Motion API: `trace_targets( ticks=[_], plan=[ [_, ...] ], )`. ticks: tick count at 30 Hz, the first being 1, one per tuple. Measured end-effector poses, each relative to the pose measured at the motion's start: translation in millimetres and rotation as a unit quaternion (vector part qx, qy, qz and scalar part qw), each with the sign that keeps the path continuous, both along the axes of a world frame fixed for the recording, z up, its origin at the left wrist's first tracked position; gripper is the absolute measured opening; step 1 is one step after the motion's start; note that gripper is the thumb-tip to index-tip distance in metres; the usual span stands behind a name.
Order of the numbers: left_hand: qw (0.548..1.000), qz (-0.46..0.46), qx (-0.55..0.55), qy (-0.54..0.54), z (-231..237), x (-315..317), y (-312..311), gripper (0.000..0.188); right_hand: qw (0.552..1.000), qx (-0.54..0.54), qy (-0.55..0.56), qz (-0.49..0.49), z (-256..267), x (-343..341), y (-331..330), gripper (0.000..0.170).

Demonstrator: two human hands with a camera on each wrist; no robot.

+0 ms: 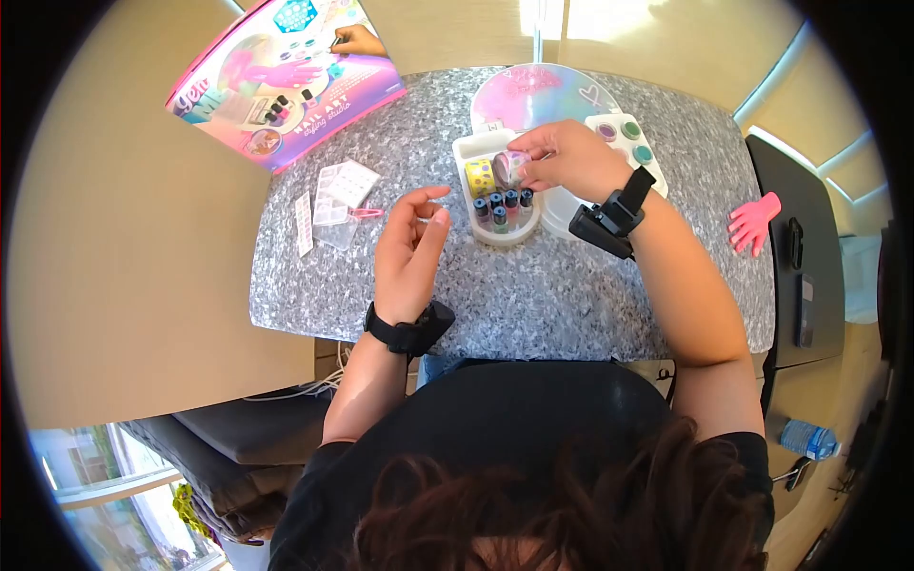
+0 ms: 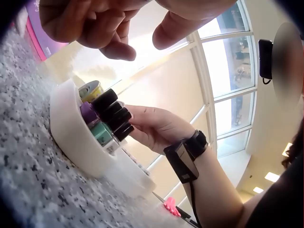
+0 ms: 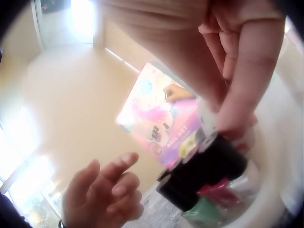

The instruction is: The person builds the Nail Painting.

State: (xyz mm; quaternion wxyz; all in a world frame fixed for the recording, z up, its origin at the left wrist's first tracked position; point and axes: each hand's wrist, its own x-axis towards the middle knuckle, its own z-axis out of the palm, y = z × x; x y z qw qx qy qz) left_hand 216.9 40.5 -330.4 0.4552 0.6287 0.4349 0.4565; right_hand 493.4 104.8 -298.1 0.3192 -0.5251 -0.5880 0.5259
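Note:
In the head view the right hand point(image 1: 581, 164) pinches a roll of patterned tape point(image 1: 511, 168) over the white tray point(image 1: 505, 236). Beside it in the tray lies a yellow patterned roll point(image 1: 480, 177), with several black-capped polish bottles point(image 1: 500, 217) in front. The left hand point(image 1: 409, 252) hovers left of the tray, fingers loosely bent, holding nothing. In the left wrist view the bottles point(image 2: 102, 133) stand tilted in the tray point(image 2: 71, 123), the right hand point(image 2: 159, 126) behind them. The right wrist view shows right-hand fingers point(image 3: 242, 104) close above the bottle caps; the roll is mostly hidden there.
A colourful box point(image 1: 286, 86) stands at the back left. Clear cases and a sticker sheet point(image 1: 304, 225) lie left, near a pink clip point(image 1: 367, 213). Behind the tray is a round pastel lid point(image 1: 543, 95); coloured pots point(image 1: 630, 129) are right. A pink model hand point(image 1: 754, 225) lies at the right edge.

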Motion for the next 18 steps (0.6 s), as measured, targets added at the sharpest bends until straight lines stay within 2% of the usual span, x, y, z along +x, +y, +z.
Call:
trace_targets(
  ticks=[4,6,10,13,15,18],
  plan=[
    [0.999,0.005,0.001,0.047,-5.4,2.9,8.7,0.037,0.998,0.034,-0.053,0.013,-0.2,-9.9,3.4,0.038],
    [0.999,0.004,0.010,0.051,-7.9,8.4,9.7,0.043,0.989,0.058,-0.136,0.018,-1.2,-14.8,7.3,0.035],
    [0.998,-0.012,-0.029,0.055,-15.7,11.7,9.8,0.049,0.982,0.123,-0.144,0.029,-5.3,-14.3,7.5,0.032],
    [0.998,-0.044,-0.052,0.002,-20.8,15.6,5.2,0.052,0.979,0.135,-0.154,0.017,-6.2,-13.7,4.7,0.031],
    [0.997,-0.009,0.011,0.082,-16.9,18.1,0.3,0.054,0.977,0.127,-0.165,0.050,-7.9,-9.8,3.4,0.028],
    [0.989,0.000,0.025,0.144,-2.9,21.7,-11.2,0.055,0.979,0.098,-0.167,0.057,-3.5,-4.8,-3.3,0.028]
  ],
)
